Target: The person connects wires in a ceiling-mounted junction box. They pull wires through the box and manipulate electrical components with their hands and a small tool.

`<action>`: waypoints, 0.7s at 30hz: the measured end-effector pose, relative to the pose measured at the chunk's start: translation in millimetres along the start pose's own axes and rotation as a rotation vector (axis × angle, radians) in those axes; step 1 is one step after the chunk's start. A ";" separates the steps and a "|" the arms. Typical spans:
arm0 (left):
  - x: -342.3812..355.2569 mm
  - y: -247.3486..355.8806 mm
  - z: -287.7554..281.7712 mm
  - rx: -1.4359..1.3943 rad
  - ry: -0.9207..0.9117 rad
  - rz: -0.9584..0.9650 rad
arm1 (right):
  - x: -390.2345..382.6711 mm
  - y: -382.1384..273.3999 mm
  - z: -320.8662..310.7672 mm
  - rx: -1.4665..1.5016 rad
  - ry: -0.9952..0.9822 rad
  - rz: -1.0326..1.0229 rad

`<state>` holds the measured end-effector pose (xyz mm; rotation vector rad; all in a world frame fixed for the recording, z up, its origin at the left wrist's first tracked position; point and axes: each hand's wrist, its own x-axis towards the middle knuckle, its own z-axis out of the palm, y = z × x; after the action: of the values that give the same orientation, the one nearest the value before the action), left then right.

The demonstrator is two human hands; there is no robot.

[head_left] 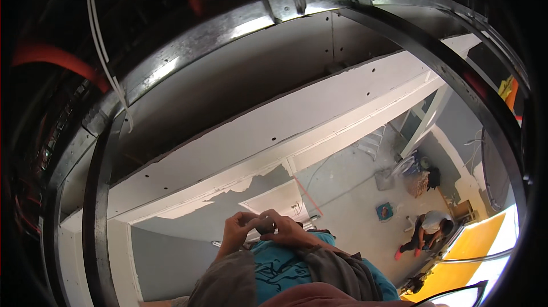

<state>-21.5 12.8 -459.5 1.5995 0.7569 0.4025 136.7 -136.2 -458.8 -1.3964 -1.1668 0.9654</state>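
Note:
In front of my blue shirt, my left hand (236, 231) and my right hand (288, 231) meet, both with fingers curled and thumbs pressed inward. Between them sits a small dark, rounded thing (265, 227); its kind is too small to make out. My right fingers bend over it from above, while my left fingertips touch it or the right hand from the side. What else the fingers may cover is hidden. Grey sleeves reach up both forearms.
Metal framing channels (211, 36) curve overhead, with white cables (103, 39) hanging at left. A white plasterboard bulkhead (274, 118) with dark screw holes crosses ahead. Far below, a person (431, 230) sits near a yellow panel (474, 250); a stepladder (374, 141) stands on the floor.

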 end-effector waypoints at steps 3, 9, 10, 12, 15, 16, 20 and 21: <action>6.7 -3.7 -4.3 0.017 -0.037 -0.028 | -0.1 12.4 2.1 0.061 -0.036 -0.017; 21.7 -17.8 -15.6 0.045 -0.145 -0.059 | -1.1 31.5 6.3 -0.044 0.003 -0.126; 23.3 -18.9 -15.2 0.079 -0.162 -0.046 | -1.8 32.3 5.7 -0.015 -0.003 -0.086; 23.8 -23.4 -12.6 0.127 -0.181 -0.034 | -4.5 37.6 6.8 0.022 -0.011 -0.049; 24.5 -31.9 -8.2 0.035 -0.186 -0.043 | -6.1 43.1 7.3 0.067 0.006 -0.096; 24.4 -33.8 -8.2 0.055 -0.183 -0.050 | -7.4 42.7 7.3 0.055 0.013 -0.083; 25.3 -40.8 -3.5 0.039 -0.182 -0.058 | -10.1 42.5 5.0 0.048 0.021 -0.074; 23.6 -45.7 -3.5 0.047 -0.184 -0.050 | -9.5 42.7 4.6 0.048 0.027 -0.083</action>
<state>-17.7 32.5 -507.1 1.6329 0.6677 0.1993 136.7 -144.5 -502.0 -1.3087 -1.1652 0.9075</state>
